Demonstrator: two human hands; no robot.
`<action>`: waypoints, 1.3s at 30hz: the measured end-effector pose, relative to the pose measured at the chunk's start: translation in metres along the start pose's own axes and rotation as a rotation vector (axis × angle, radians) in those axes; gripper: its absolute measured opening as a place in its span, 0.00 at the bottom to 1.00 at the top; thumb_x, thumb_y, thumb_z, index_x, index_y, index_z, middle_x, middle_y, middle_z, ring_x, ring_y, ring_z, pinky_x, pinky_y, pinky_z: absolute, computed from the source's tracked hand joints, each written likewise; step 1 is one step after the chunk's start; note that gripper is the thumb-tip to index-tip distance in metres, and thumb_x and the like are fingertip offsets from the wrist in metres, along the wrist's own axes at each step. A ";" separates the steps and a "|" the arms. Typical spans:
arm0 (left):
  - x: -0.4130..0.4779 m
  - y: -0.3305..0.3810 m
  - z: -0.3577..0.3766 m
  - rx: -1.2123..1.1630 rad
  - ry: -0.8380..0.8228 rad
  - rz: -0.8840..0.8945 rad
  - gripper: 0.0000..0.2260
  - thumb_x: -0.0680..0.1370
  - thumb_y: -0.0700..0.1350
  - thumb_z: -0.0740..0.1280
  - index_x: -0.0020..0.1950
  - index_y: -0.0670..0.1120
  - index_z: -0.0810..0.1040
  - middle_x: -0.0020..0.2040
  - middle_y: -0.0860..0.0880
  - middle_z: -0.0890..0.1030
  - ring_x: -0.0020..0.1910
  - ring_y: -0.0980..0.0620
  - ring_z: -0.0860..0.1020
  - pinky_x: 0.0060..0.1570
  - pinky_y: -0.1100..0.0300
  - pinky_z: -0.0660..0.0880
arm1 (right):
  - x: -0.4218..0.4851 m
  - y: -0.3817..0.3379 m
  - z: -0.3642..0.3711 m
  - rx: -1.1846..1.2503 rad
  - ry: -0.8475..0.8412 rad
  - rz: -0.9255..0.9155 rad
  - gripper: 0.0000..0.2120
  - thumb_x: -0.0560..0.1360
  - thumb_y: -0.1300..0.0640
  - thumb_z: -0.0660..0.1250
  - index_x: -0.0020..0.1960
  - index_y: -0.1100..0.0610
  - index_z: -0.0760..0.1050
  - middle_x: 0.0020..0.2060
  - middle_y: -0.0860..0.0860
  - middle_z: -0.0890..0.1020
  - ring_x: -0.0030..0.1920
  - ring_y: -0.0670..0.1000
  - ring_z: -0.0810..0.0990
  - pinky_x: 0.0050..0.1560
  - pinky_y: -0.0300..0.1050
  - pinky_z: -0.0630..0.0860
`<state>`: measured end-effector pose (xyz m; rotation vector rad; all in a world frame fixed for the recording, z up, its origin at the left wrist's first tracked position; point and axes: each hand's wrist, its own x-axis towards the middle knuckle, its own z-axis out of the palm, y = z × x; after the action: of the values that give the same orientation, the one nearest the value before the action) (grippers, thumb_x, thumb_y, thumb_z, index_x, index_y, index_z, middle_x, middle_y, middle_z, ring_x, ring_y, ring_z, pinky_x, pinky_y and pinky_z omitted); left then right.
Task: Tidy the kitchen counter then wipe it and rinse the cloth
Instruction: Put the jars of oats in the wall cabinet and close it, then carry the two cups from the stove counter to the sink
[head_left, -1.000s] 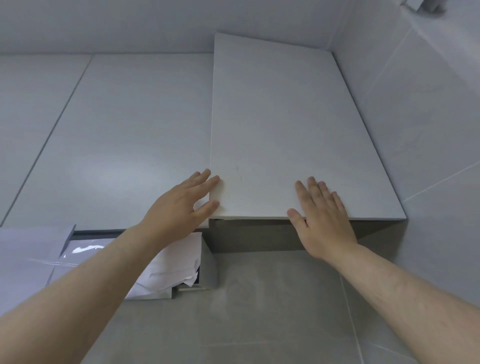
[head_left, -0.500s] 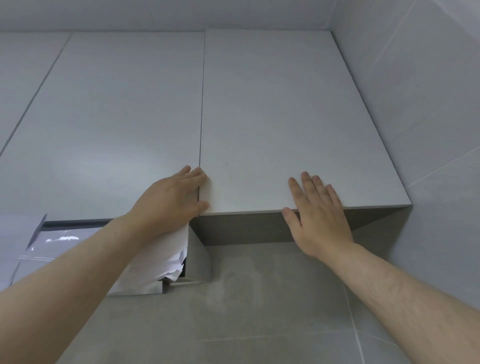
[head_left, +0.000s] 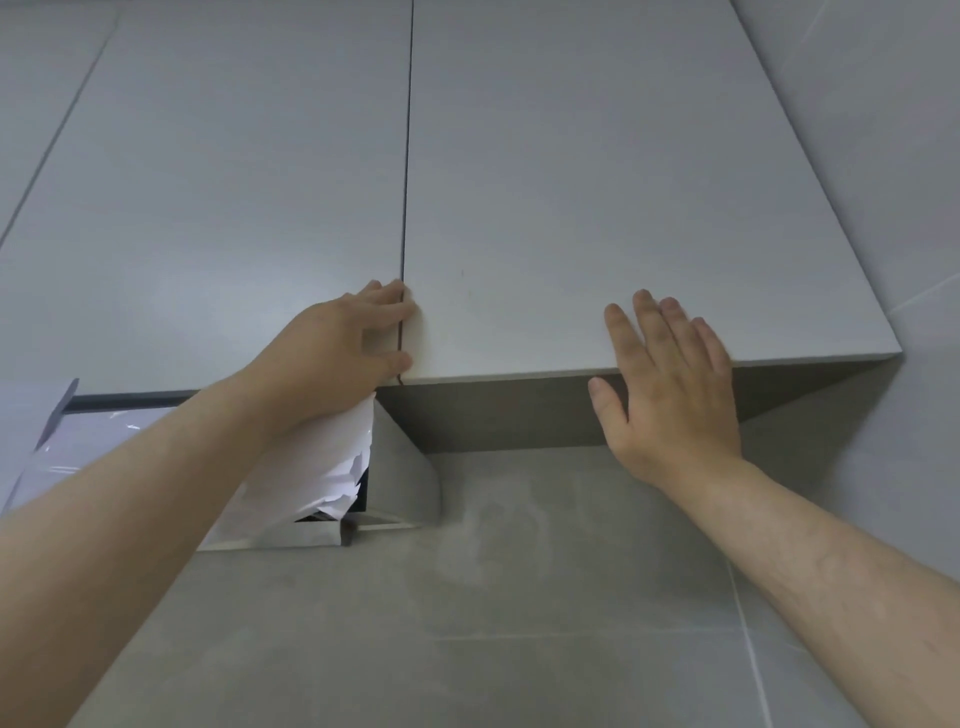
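I look up at pale grey wall cupboards. The right cupboard door (head_left: 597, 208) lies flush with the left door (head_left: 234, 208), a thin dark seam between them. My left hand (head_left: 337, 353) rests at the lower corner where the seam ends, its fingers reaching across onto the right door. My right hand (head_left: 670, 384) is flat with straight fingers, its fingertips over the right door's bottom edge. Neither hand holds anything. No counter or cloth is in view.
Under the left cupboard hangs a grey range hood (head_left: 400, 467) with white plastic wrapping (head_left: 311, 467) over it. A grey tiled wall (head_left: 519, 597) fills the lower part, and a tiled side wall (head_left: 883, 156) closes the right.
The right cupboard door swung from ajar to flush with its neighbour under both hands. My left hand slid to the seam, and the view tilted up.
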<state>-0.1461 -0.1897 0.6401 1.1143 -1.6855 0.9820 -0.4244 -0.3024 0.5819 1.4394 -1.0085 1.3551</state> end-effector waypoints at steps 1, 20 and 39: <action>0.000 0.000 0.001 0.000 0.008 -0.007 0.23 0.77 0.42 0.68 0.71 0.56 0.72 0.62 0.78 0.55 0.75 0.65 0.56 0.64 0.71 0.52 | 0.000 0.000 0.001 0.001 0.004 -0.005 0.32 0.76 0.41 0.49 0.78 0.53 0.57 0.78 0.56 0.59 0.78 0.57 0.56 0.77 0.55 0.49; -0.022 0.057 -0.015 0.206 -0.228 -0.196 0.18 0.78 0.44 0.63 0.67 0.44 0.71 0.70 0.50 0.68 0.64 0.45 0.72 0.61 0.51 0.70 | -0.008 0.009 -0.048 0.083 -0.369 -0.089 0.39 0.78 0.40 0.54 0.80 0.51 0.38 0.79 0.52 0.38 0.79 0.52 0.36 0.78 0.52 0.38; -0.140 0.155 -0.030 -0.052 -0.381 -0.226 0.11 0.78 0.50 0.65 0.59 0.54 0.80 0.58 0.59 0.79 0.54 0.59 0.75 0.58 0.60 0.71 | -0.131 0.012 -0.149 0.818 -0.843 0.138 0.07 0.78 0.56 0.65 0.50 0.51 0.82 0.46 0.44 0.84 0.48 0.44 0.81 0.53 0.40 0.75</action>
<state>-0.2545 -0.0798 0.4959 1.4900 -1.8172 0.6061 -0.4854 -0.1642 0.4528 2.7448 -1.1101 1.3286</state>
